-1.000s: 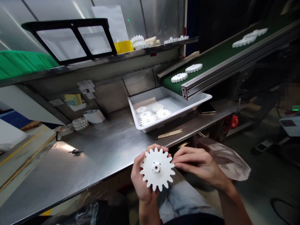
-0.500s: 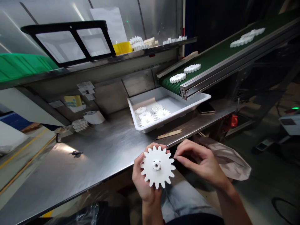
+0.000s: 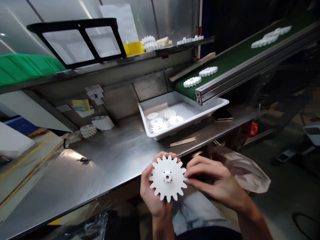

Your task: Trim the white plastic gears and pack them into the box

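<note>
A white plastic gear [image 3: 162, 188] with a small raised hub faces me, above my lap at the table's front edge. My left hand [image 3: 151, 196] is wrapped round its left side and back, thumb at the left teeth. My right hand [image 3: 212, 176] has thumb and fingers pinched together at the gear's right teeth, the tips touching a tooth. Whether anything small sits between those fingertips is hidden. Behind the gear, a wooden-handled tool [image 3: 183, 142] lies on the metal table [image 3: 120, 160].
A white tray [image 3: 147, 125] holding several gears stands under the end of a green conveyor [image 3: 225, 65], which carries more gears. A dark phone-like slab [image 3: 223, 115] lies beside the tray. A roll of tape [image 3: 102, 123] and a small metal part [image 3: 84, 160] are at left. A plastic bag [image 3: 246, 170] hangs at right.
My right hand's pinched fingers have moved in from beside the gear to its right teeth. My left hand keeps its hold on the gear. The view has shifted slightly.
</note>
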Available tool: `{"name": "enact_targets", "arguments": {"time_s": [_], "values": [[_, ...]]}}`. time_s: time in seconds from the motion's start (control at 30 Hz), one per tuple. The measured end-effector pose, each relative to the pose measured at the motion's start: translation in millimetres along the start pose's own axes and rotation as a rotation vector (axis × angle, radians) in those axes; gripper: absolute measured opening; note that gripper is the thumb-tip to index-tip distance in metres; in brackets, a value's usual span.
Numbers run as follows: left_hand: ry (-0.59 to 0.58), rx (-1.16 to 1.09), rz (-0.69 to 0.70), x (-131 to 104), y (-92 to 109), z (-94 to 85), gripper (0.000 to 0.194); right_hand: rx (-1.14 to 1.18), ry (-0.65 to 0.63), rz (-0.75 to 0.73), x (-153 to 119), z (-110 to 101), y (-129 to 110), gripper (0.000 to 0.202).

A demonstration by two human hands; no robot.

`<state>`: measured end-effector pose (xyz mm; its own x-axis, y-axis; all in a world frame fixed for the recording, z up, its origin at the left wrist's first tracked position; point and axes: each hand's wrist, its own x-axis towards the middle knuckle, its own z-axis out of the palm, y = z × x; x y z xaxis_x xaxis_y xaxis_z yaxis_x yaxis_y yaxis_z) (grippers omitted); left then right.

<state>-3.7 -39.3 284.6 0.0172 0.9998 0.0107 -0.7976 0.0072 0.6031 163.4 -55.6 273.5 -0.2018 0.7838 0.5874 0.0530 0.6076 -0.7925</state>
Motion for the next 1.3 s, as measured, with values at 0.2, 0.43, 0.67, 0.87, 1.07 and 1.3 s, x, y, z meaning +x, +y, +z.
{"name": "enact_targets", "arguments": {"time_s": [0.2,0.43,0.67,0.87,1.07,1.3], "values": [[0.008,-0.004,-0.018,0.4,-1.5,1.0,0.042,0.030,0.057,-0.032,-1.0,-1.6,4.1,0.021],[0.031,-0.020,0.032,-1.0,-6.3,1.8,0.042,0.000,0.097,-0.063,-0.5,1.4,5.4,0.019],[0.083,0.013,0.073,1.0,-6.7,3.0,0.043,0.003,0.114,0.045,-1.3,-3.7,5.0,0.011],[0.108,0.042,0.128,3.9,-2.7,0.0,0.042,-0.090,0.088,0.064,-2.4,-7.4,2.9,0.009],[0.069,0.055,0.138,1.0,-3.9,0.1,0.044,-0.158,0.077,-0.014,-1.2,0.8,3.0,0.015],[0.066,0.067,0.114,-0.2,-7.1,1.4,0.046,-0.195,0.062,-0.071,-0.3,1.8,2.2,0.016]]}}
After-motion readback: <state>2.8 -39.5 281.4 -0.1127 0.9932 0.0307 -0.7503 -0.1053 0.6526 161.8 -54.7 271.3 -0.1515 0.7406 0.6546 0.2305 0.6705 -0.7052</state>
